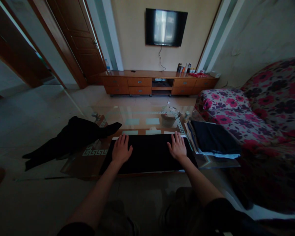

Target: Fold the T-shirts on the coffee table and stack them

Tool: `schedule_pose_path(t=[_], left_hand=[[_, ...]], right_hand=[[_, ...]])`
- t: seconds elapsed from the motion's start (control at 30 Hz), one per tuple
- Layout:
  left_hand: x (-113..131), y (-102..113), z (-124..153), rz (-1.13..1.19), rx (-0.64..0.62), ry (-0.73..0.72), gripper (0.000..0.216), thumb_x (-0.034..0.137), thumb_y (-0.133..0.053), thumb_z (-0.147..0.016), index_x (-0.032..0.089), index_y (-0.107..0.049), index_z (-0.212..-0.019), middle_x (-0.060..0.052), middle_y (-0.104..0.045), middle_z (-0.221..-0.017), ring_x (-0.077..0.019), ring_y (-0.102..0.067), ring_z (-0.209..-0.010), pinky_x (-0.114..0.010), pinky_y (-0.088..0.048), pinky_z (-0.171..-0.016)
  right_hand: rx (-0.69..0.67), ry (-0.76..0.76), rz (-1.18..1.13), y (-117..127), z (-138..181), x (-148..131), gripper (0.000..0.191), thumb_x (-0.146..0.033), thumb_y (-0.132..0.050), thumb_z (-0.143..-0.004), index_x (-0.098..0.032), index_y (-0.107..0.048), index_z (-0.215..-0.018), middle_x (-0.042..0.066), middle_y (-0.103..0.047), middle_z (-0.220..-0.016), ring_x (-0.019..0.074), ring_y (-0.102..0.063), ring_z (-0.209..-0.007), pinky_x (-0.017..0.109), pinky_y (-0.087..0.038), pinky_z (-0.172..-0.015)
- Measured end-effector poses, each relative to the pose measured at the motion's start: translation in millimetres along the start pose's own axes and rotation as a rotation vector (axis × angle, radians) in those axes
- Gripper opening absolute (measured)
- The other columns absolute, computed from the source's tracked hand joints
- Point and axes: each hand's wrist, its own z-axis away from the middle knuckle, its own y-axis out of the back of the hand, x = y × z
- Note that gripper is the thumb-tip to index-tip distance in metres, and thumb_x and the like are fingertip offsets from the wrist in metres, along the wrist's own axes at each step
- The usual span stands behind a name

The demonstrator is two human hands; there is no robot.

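Folds in the black cloth (149, 155) lying flat on the glass coffee table (135, 122) are too dark to make out, and whatever is beneath it shows only as pale slivers. The black garment (80, 134) at the table's left end is just as murky; the floral sofa (232, 102) right of the table runs out of view. The cloth lies under both palms: left hand (121, 150) flat, fingers close, thumb out; right hand (178, 148) flat, fingers slightly parted. Folded fabrics (213, 137) are stacked on the table's right end.
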Motion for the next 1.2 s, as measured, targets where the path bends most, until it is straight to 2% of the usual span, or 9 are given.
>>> schedule_pose_path(t=[0.07,0.17,0.37,0.5,0.7,0.8,0.9,1.07,1.2], left_hand=[[17,0,4,0.052,-0.039,-0.110,0.070,0.045,-0.038,-0.099,0.016,-0.029,-0.162,-0.009,-0.020,-0.171,-0.0269,-0.014,-0.158,-0.046,-0.015,-0.128],[34,-2,6,0.085,-0.065,-0.142,0.071,0.048,-0.037,-0.100,0.017,-0.029,-0.162,-0.008,-0.021,-0.171,-0.0270,-0.016,-0.158,-0.047,-0.014,-0.128],[49,-3,5,0.121,-0.085,-0.278,0.067,0.051,-0.041,-0.099,0.026,-0.033,-0.161,-0.003,-0.023,-0.171,-0.0242,-0.015,-0.158,-0.046,-0.016,-0.128],[67,-4,16,0.130,-0.071,-0.250,0.064,0.045,-0.039,-0.100,0.023,-0.035,-0.160,-0.004,-0.023,-0.170,-0.0260,-0.019,-0.157,-0.047,-0.020,-0.126],[88,-5,31,0.168,-0.136,-0.407,0.062,0.044,-0.036,-0.102,0.030,-0.028,-0.163,0.000,-0.026,-0.169,-0.0224,-0.021,-0.157,-0.045,-0.020,-0.127],[76,-1,29,0.162,-0.172,-0.382,0.059,0.048,-0.033,-0.103,0.036,-0.031,-0.161,0.002,-0.025,-0.170,-0.0227,-0.022,-0.157,-0.047,-0.022,-0.126],[47,7,27,0.121,-0.166,-0.241,0.057,0.050,-0.031,-0.104,0.038,-0.034,-0.159,0.001,-0.025,-0.170,-0.0256,-0.021,-0.157,-0.050,-0.022,-0.124],[-17,22,26,0.007,-0.139,0.155,0.079,0.058,-0.035,-0.099,0.013,-0.025,-0.163,-0.018,-0.014,-0.171,-0.0385,-0.016,-0.157,-0.056,-0.025,-0.121],[-47,24,25,-0.007,-0.280,0.359,0.094,0.063,-0.038,-0.094,-0.004,-0.023,-0.158,-0.031,-0.024,-0.164,-0.0428,-0.024,-0.153,-0.055,-0.028,-0.119]], right_hand=[[-0.025,0.063,0.004,-1,5,-15,0.073,-0.056,-0.027,-0.104,-0.014,-0.027,-0.163,0.009,-0.009,-0.172,0.0258,-0.003,-0.159,0.046,-0.003,-0.127],[-0.099,0.053,-0.004,-1,8,-32,0.077,-0.059,-0.028,-0.103,-0.012,-0.025,-0.164,0.011,-0.013,-0.171,0.0265,-0.009,-0.159,0.048,-0.002,-0.127],[-0.090,0.194,-0.069,0,17,-60,0.078,-0.063,-0.026,-0.103,-0.014,-0.024,-0.164,0.010,-0.010,-0.171,0.0269,-0.008,-0.159,0.047,-0.006,-0.127],[-0.127,0.190,-0.084,1,26,-73,0.077,-0.061,-0.029,-0.103,-0.013,-0.025,-0.164,0.011,-0.011,-0.171,0.0284,-0.010,-0.158,0.048,-0.009,-0.127],[-0.175,0.373,-0.124,10,39,-77,0.067,-0.057,-0.030,-0.105,-0.026,-0.026,-0.164,0.003,-0.016,-0.171,0.0252,-0.013,-0.158,0.048,-0.009,-0.128],[-0.209,0.378,-0.122,13,36,-66,0.064,-0.059,-0.029,-0.105,-0.032,-0.027,-0.163,0.000,-0.016,-0.171,0.0248,-0.013,-0.158,0.048,-0.012,-0.127],[-0.166,0.226,-0.074,15,29,-44,0.064,-0.058,-0.028,-0.105,-0.032,-0.026,-0.164,0.002,-0.008,-0.172,0.0273,-0.008,-0.159,0.051,-0.010,-0.127],[-0.100,-0.038,0.013,10,19,-1,0.067,-0.057,-0.028,-0.105,-0.028,-0.021,-0.165,0.005,-0.001,-0.173,0.0322,-0.003,-0.159,0.058,-0.008,-0.125],[-0.078,-0.170,0.018,-2,14,11,0.071,-0.058,-0.025,-0.104,-0.023,-0.020,-0.166,0.010,-0.006,-0.173,0.0329,-0.005,-0.158,0.057,-0.010,-0.124]])
